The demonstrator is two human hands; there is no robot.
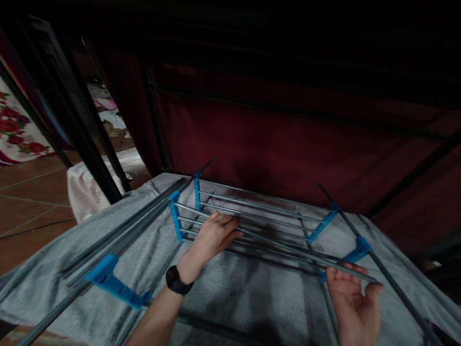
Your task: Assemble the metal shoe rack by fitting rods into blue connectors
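We look down at a metal rack [252, 226] made of thin grey rods joined by bright blue plastic connectors [175, 216]. It lies flat on a pale grey towel-like cloth [230, 293], in the middle of the view, in front of a dark red fabric wall [273, 139]. Its rods run side by side like a grille, and blue brackets mark its corners.

Our left hand [214, 235], with a black watch [177, 281] on the wrist, rests palm down on the rods near the rack's left end; its fingers [230, 225] lie spread and flat, gripping nothing that we can make out. Our right hand [351, 293] is at the rack's near right corner, palm up, with its fingers [372, 288] curled loosely around the end of one long rod [317, 262], just beside a blue bracket [360, 250].

To the left, a bundle of loose grey rods [129, 230] lies on the cloth with another blue connector [111, 281] near its lower end. Beyond it we see reddish floor tiles [32, 202] and a flowered fabric [16, 129].
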